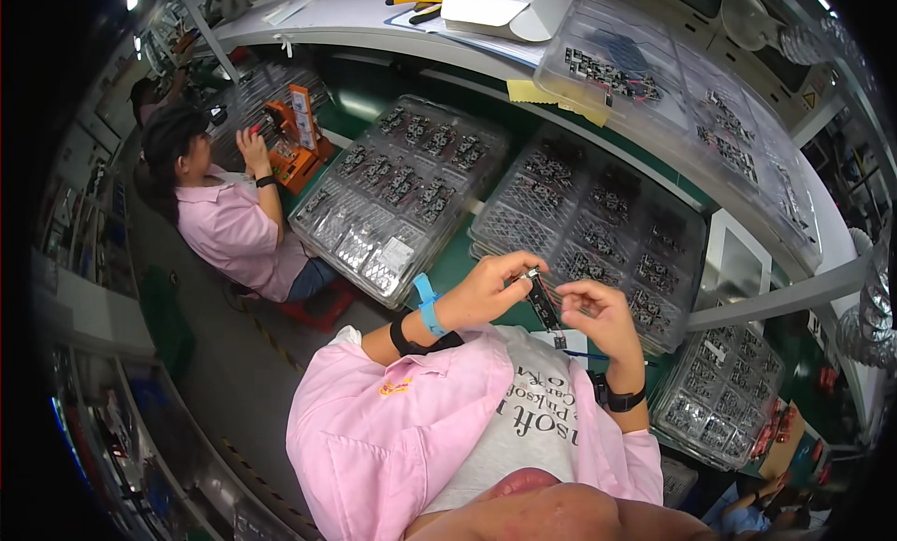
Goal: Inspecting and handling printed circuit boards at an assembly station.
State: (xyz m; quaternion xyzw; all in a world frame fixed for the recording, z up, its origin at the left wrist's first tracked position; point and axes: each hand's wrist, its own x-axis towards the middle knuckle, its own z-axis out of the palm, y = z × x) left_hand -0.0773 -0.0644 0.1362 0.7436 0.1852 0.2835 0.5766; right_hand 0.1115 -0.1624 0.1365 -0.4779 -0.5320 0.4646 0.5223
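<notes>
Both hands are raised over my chest, holding a small narrow black circuit board (pixel 542 303). My left hand (pixel 491 284) pinches its upper end; a blue strap and a black band sit on that wrist. My right hand (pixel 598 317) closes its fingers on the lower right side of the board and wears a black wristband. Just beyond the hands lies a clear plastic tray (pixel 598 228) with several compartments of similar dark boards.
A second clear tray (pixel 397 191) of parts lies to the left, another (pixel 715 401) to the lower right, and one (pixel 691 102) rests on the white shelf above. A co-worker in pink (pixel 234 223) sits at left by an orange fixture (pixel 297 139).
</notes>
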